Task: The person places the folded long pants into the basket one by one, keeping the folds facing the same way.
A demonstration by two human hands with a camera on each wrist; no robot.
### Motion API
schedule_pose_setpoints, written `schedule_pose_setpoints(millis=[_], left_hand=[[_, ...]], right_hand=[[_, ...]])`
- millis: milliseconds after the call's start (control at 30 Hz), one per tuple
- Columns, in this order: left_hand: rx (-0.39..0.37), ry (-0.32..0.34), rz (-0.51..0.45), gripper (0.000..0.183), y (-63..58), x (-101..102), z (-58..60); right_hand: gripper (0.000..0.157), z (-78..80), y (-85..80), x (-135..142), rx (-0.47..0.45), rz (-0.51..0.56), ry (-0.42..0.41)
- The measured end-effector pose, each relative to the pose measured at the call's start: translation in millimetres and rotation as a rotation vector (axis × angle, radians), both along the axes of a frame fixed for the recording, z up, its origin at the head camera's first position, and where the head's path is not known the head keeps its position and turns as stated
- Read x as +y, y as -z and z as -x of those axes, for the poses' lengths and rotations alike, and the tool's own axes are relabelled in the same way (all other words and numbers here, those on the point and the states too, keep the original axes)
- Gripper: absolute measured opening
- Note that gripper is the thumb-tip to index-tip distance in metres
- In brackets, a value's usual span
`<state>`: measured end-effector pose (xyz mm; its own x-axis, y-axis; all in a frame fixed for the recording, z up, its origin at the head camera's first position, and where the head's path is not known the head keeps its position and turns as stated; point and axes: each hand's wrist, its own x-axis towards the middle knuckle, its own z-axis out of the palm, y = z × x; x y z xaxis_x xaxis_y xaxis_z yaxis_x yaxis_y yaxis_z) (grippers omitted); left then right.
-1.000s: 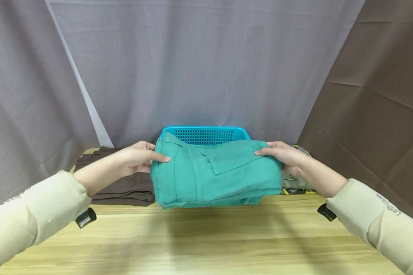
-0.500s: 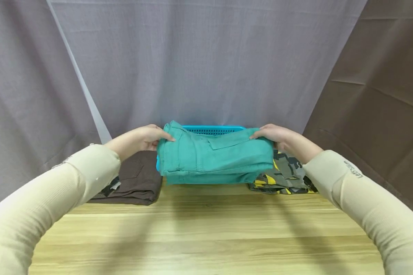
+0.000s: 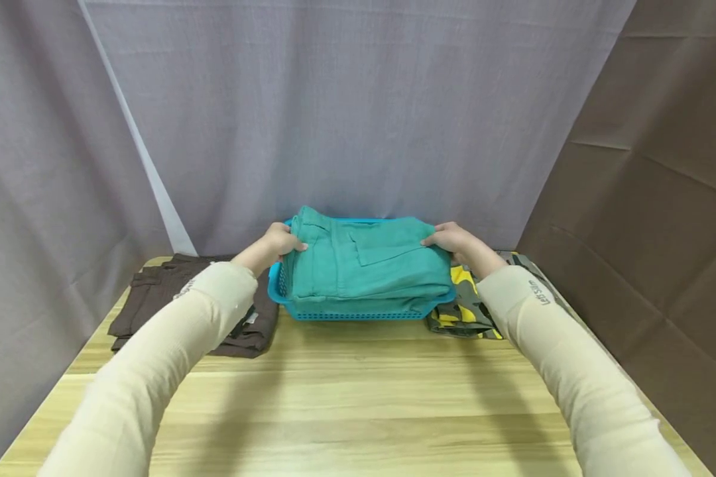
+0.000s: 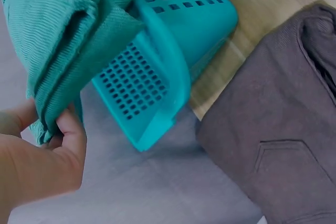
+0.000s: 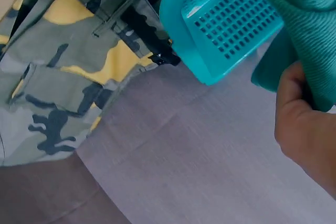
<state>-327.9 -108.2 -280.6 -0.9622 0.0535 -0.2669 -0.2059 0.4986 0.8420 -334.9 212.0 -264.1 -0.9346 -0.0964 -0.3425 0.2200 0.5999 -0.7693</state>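
Observation:
Folded green pants with a patch pocket on top are held over the blue plastic basket, overlapping most of it in the head view. My left hand pinches their left end, thumb on top. At the other end my right hand grips the fold the same way. In the left wrist view the left hand has thumb and fingers round the layered green edge, beside the basket's perforated wall. The right wrist view shows the right hand holding the ribbed-looking green fold next to the basket.
Folded brown pants lie left of the basket, partly behind the left sleeve. On the right lie camouflage pants with yellow patches, partly covered by the right sleeve. Grey curtain hangs right behind the wooden table; brown cloth hangs at the right.
Both hands have carried the green pants forward, away from me, and over the basket, whose front rim now shows below them. The hands have drawn slightly closer together.

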Motion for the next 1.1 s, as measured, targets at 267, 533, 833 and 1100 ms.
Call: schedule_pose_setpoints(millis=[267, 533, 833, 1100], left_hand=[[0.222, -0.052, 0.201, 0.058, 22.9, 15.1, 3.3], [0.313, -0.158, 0.209, 0.042, 41.6, 26.8, 8.4], [0.298, -0.229, 0.248, 0.053, 57.6, 37.2, 13.4], [0.265, -0.253, 0.325, 0.046, 80.9, 37.7, 16.5]], right_hand=[[0.053, 7.3, 17.4, -3.5, 0.147, 0.004, 0.063], [0.057, 11.4, 34.1, -2.5, 0.169, -0.034, 0.033], [0.061, 87.3, 121.0, 37.2, 0.282, -0.071, -0.047], [0.058, 145.5, 195.1, 45.9, 0.29, -0.16, -0.012]])
